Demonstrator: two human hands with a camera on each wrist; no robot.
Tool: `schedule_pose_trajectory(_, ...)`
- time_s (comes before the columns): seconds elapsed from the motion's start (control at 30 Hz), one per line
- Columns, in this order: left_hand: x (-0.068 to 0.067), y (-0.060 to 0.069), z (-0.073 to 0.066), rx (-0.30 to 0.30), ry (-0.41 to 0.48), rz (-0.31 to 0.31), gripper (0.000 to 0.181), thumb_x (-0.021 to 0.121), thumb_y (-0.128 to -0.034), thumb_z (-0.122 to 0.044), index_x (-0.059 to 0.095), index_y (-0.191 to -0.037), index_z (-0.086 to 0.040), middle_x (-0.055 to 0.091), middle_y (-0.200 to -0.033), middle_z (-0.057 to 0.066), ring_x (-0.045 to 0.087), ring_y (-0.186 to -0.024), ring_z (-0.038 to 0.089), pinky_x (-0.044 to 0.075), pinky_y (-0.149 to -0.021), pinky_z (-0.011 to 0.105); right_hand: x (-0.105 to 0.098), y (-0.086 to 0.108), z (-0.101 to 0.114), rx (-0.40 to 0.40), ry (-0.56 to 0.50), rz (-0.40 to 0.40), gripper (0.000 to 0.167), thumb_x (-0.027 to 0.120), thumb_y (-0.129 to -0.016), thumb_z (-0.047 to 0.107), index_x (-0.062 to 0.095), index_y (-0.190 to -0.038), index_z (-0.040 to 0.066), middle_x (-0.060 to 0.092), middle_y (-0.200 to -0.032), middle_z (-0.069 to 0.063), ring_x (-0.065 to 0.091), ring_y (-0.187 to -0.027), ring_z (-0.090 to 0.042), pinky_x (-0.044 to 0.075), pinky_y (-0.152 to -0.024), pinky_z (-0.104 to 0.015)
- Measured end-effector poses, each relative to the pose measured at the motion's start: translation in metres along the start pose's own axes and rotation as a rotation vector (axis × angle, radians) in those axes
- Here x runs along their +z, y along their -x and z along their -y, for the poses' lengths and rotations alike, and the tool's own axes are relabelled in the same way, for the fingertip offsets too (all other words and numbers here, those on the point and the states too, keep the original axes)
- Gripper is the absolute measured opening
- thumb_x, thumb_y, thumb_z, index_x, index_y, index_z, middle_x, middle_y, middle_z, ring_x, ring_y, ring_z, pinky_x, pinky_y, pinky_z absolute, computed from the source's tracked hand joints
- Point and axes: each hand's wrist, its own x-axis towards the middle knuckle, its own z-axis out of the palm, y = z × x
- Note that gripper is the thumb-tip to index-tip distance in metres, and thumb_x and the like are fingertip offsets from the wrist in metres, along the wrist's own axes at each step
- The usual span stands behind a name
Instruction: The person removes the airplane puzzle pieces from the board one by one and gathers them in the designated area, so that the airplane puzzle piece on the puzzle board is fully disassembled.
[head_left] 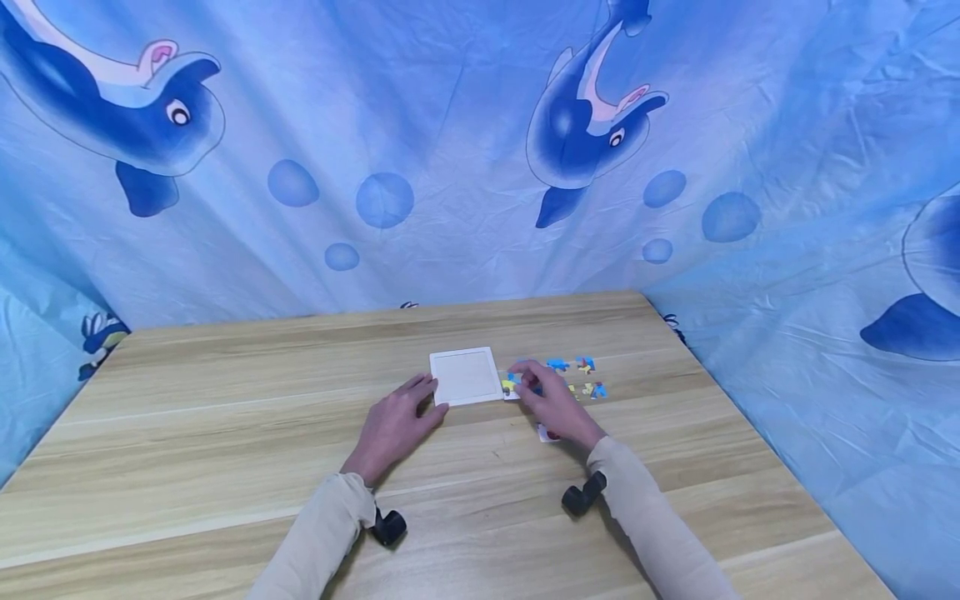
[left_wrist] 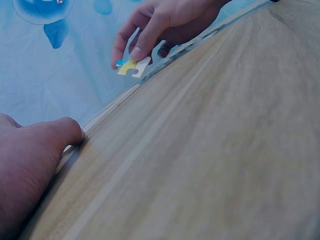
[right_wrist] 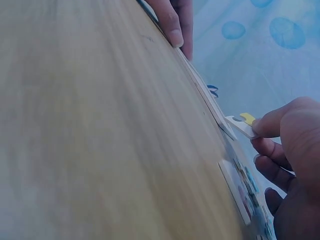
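A flat white jigsaw tray (head_left: 465, 377) with a raised rim lies on the table. My left hand (head_left: 396, 423) holds its near left corner, with the thumb on the near edge and the fingers along the left side. Just off the tray's right edge, my right hand (head_left: 553, 402) pinches a jigsaw piece (left_wrist: 132, 68) between thumb and fingers. That piece is yellow, blue and white, with a rounded notch, and in the right wrist view it is tilted above the tabletop. My right hand partly covers other jigsaw pieces (head_left: 596, 390).
Several loose colourful pieces (head_left: 557, 364) lie to the right of the tray on the wooden table (head_left: 225, 433). One white-edged piece (head_left: 549, 435) sits nearer, beside the right wrist. A blue dolphin-print curtain (head_left: 450, 100) hangs behind the table and along its sides.
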Motion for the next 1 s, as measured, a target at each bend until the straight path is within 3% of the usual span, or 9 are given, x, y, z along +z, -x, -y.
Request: schedule_pose_trajectory(1.0, -0.001, 0.000, -0.001, -0.012, 0.002, 0.018, 0.050, 0.069, -0.0980, -0.038, 0.068, -0.137, -0.006, 0.063, -0.140, 0.017, 0.059, -0.130, 0.036, 0.053, -0.097, 0.055, -0.028, 0.027, -0.013, 0.011, -0.012, -0.036, 0.029, 0.062, -0.100, 0.000, 0.063, -0.129, 0.003, 0.058, -0.094, -0.005, 0.056, -0.084, -0.021, 0.049, -0.074, -0.029)
